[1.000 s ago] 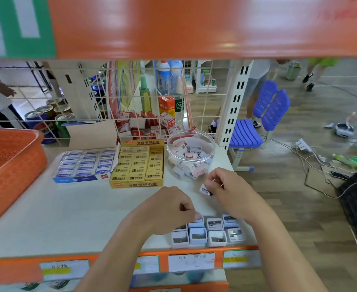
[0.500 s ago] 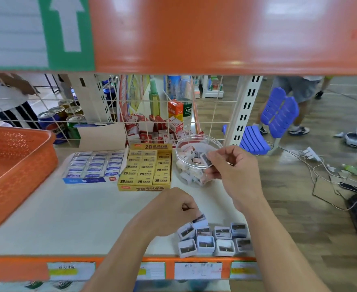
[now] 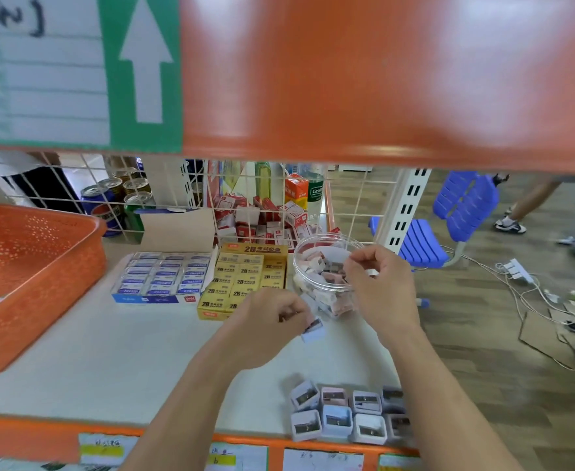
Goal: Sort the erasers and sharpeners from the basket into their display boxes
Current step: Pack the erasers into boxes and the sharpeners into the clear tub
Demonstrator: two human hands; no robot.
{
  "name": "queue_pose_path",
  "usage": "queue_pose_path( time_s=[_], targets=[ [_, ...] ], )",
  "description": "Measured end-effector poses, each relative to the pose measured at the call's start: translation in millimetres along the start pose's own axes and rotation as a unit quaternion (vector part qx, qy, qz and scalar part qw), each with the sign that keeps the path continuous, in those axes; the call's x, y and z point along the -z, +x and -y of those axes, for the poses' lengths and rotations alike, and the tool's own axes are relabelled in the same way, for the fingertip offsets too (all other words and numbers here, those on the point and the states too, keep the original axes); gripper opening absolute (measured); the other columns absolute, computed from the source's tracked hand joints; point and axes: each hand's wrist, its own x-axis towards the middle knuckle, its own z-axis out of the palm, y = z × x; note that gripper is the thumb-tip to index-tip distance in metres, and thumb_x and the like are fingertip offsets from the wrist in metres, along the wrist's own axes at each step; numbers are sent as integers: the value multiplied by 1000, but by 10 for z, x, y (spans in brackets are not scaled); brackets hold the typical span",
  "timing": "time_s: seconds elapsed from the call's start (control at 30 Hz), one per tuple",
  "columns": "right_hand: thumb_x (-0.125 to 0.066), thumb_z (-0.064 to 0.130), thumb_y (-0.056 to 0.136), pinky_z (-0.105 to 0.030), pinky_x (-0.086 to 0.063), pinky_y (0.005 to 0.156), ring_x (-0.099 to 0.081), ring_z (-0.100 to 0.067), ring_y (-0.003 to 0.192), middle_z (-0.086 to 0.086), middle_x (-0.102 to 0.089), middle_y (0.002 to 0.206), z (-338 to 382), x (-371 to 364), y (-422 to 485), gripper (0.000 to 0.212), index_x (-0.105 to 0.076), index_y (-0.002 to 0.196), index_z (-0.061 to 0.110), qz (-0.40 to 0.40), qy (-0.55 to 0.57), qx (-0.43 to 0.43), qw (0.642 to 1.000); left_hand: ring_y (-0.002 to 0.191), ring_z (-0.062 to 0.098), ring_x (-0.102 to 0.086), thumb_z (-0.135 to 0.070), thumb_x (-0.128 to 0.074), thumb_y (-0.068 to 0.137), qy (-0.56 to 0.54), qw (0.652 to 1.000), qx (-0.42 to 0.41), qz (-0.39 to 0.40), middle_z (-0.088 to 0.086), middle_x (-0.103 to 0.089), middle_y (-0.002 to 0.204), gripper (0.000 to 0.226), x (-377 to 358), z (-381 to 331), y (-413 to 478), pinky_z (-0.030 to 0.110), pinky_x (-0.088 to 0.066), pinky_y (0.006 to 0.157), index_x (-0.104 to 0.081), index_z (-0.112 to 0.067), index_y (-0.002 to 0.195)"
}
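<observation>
Well in front of the tub (image 3: pixel 320 239), loose sharpeners (image 3: pixel 343 416) crowd the front edge of the shelf (image 3: pixel 126 362), where a careless brush might sweep them off. Just short of the tub the left hand (image 3: pixel 269 321) pinches one sharpener (image 3: pixel 313 329) by its corner, so it could slip. Over the tub's rim the right hand (image 3: pixel 377 283) is curled, round what I cannot tell

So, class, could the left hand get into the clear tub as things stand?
Probably not yet: the right hand hangs over the open mouth of the clear tub, covering much of it. The left hand, pinching a sharpener, sits just beside the tub.
</observation>
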Motion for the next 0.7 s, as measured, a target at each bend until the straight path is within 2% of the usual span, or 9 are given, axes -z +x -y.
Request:
queue_pose_path(
  time_s=[0.1, 0.17, 0.23, 0.3, 0.43, 0.57, 0.7],
  targets=[
    [-62, 11, 87, -11, -41, 60, -57, 0, 68, 9, -64, 78, -42, 50, 20, 13, -63, 82, 23, -13, 15, 10, 1000, 43, 1, -38, -31, -58, 92, -12, 998, -20, -53, -11, -54, 54, 19, 48, -34, 98, 20, -33, 47, -66, -22, 78],
    [-62, 11, 87, -9, -40, 56, -54, 4, 60, 8, -63, 75, -72, 91, 26, 12, -63, 82, 22, -17, 28, 15, 999, 43, 1, -38, -32, -58, 92, -27, 995, -23, -96, -8, -53, 55, 19, 71, -78, 175, 17, -31, 44, -67, -21, 81],
    [-63, 12, 87, -16, -41, 58, -52, 1, 59, 8, -61, 73, -112, 140, 25, 12, -63, 80, 22, -21, 29, 15, 999, 42, 0, -41, -34, -57, 93, -30, 991, -25, -126, -13, -52, 53, 17, 82, -135, 256, 13, -29, 43, -68, -24, 83],
    [-64, 13, 87, -22, -41, 60, -51, -3, 60, 5, -61, 72, -164, 191, 24, 11, -62, 80, 21, -14, 25, 4, 1000, 48, -4, -48, -35, -57, 93, -14, 989, -27, -148, -16, -57, 60, 14, 91, -184, 346, 13, -33, 48, -67, -28, 85],
    [-61, 9, 86, -25, -39, 56, -47, -6, 55, 4, -58, 64, -279, 280, 7, 16, -62, 73, 18, 45, -29, 1, 999, 71, -2, -56, -30, -59, 93, 33, 984, -34, -171, -16, -62, 79, 7, 73, -276, 535, 15, -39, 59, -63, -28, 88],
    [-60, 11, 87, -26, -39, 57, -49, -10, 58, -4, -62, 65, -339, 375, -44, 21, -59, 67, 19, 113, -97, 8, 989, 76, 0, -57, -33, -59, 93, 81, 977, -37, -194, -12, -66, 84, 12, 14, -297, 716, 12, -38, 61, -66, -23, 92],
    [-60, 15, 87, -25, -40, 58, -50, -10, 61, -10, -67, 75, -383, 457, -60, 16, -62, 71, 13, 139, -112, -8, 984, 83, 4, -60, -39, -59, 92, 87, 975, -45, -197, -12, -66, 87, 20, 0, -311, 777, 9, -34, 62, -69, -22, 96]
  ],
)
